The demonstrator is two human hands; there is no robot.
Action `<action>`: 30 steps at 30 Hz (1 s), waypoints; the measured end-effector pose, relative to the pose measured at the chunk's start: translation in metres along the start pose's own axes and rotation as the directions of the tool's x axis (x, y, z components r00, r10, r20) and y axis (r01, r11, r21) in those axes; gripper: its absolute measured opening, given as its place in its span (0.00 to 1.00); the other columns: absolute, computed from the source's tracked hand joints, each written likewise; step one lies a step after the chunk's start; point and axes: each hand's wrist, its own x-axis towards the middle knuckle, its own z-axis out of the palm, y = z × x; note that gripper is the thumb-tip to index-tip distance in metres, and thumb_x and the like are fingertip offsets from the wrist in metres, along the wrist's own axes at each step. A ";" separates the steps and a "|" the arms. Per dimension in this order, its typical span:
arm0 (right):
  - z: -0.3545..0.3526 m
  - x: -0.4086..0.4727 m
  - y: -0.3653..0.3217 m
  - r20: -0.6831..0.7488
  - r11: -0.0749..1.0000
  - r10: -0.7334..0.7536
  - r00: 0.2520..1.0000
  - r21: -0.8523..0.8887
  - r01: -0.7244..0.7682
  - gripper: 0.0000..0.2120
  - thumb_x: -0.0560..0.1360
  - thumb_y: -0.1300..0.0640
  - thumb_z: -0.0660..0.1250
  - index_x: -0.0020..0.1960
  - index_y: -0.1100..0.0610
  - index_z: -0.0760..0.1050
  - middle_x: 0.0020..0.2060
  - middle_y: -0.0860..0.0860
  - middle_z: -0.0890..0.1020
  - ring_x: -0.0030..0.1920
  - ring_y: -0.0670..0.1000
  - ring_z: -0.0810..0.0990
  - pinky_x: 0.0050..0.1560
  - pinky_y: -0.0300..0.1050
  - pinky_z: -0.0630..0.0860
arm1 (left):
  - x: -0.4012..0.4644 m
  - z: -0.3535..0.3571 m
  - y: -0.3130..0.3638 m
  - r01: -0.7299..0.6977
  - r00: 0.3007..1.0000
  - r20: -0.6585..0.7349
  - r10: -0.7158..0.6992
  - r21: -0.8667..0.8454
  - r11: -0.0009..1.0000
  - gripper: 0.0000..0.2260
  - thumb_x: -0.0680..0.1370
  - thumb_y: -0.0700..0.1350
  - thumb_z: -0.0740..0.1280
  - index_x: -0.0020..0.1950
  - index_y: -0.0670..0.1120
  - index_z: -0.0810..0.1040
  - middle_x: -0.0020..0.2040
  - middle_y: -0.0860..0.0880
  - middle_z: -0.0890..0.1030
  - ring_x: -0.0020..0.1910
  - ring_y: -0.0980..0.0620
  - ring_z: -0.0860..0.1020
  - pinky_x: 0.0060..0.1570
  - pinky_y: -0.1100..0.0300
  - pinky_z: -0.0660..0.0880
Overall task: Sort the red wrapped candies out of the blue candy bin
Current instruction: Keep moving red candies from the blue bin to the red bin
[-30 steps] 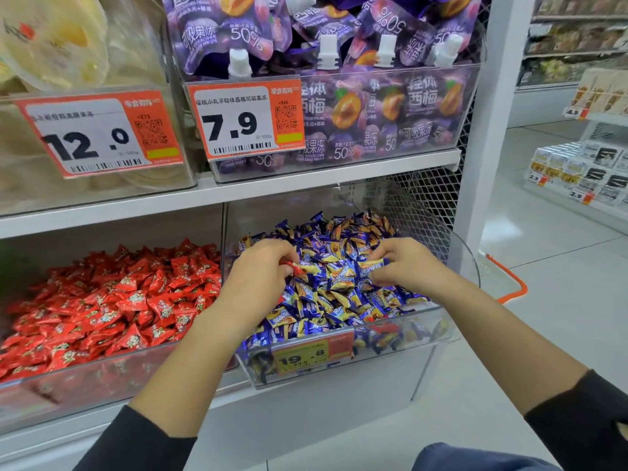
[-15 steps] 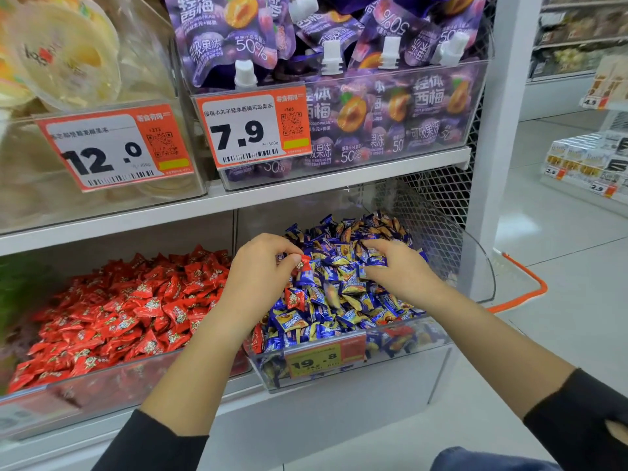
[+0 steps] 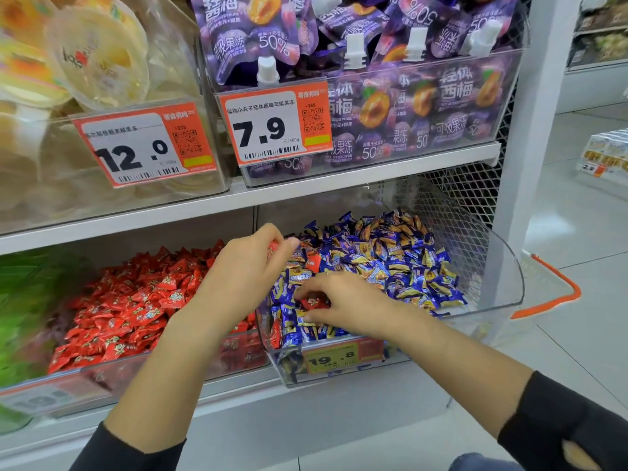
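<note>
A small red wrapped candy lies among the blue-and-gold wrapped candies near the front left of the clear plastic candy bin, on the lower shelf. The right hand lies low over that spot, its fingers curled down and its grip closing around the red piece, fingertips touching it and the blue wrappers beside it. A second red wrapped piece sits on top of the blue heap, further back and just right of the left hand. A third red one stands against the bin's front left wall.

The left hand is raised above the bin's left edge, thumb and fingers pinched together; a sliver of red wrapper shows in its grip. Both forearms are bare, with black sleeves pushed up.

To the left, touching the blue bin's side, a clear tray of red wrapped candies holds a full heap. A yellow price label sits on the blue bin's front. On the shelf above stand purple spouted jelly pouches behind an orange price tag reading 7.9, and pale yellow jelly cups behind a tag reading 12.0. White metal mesh backs the shelf at the right.
</note>
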 end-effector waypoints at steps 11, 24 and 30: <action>0.012 0.009 -0.031 0.070 0.981 -0.190 0.979 -0.018 0.192 0.10 0.75 0.49 0.69 0.54 0.51 0.82 0.37 0.42 0.70 0.41 0.44 0.69 0.42 0.42 0.64 | -0.010 0.003 -0.021 0.023 0.998 -0.052 -0.021 0.029 0.999 0.06 0.80 0.53 0.61 0.47 0.53 0.74 0.34 0.54 0.78 0.28 0.60 0.73 0.34 0.57 0.69; -0.052 -0.048 0.072 -0.381 0.784 0.546 0.746 0.546 -0.295 0.07 0.76 0.61 0.65 0.42 0.58 0.68 0.32 0.48 0.73 0.25 0.38 0.72 0.32 0.37 0.68 | 0.036 0.082 0.005 0.030 0.959 0.258 -0.118 0.320 0.947 0.15 0.77 0.33 0.59 0.63 0.43 0.71 0.54 0.41 0.76 0.50 0.41 0.76 0.42 0.52 0.70; -0.052 -0.052 0.092 -0.270 0.836 0.539 0.798 0.290 -0.466 0.06 0.74 0.49 0.69 0.42 0.50 0.74 0.28 0.43 0.73 0.28 0.49 0.72 0.32 0.43 0.68 | 0.046 0.077 -0.002 0.180 0.971 0.111 -0.212 0.247 0.952 0.09 0.80 0.39 0.61 0.59 0.38 0.69 0.55 0.38 0.77 0.54 0.38 0.77 0.44 0.50 0.71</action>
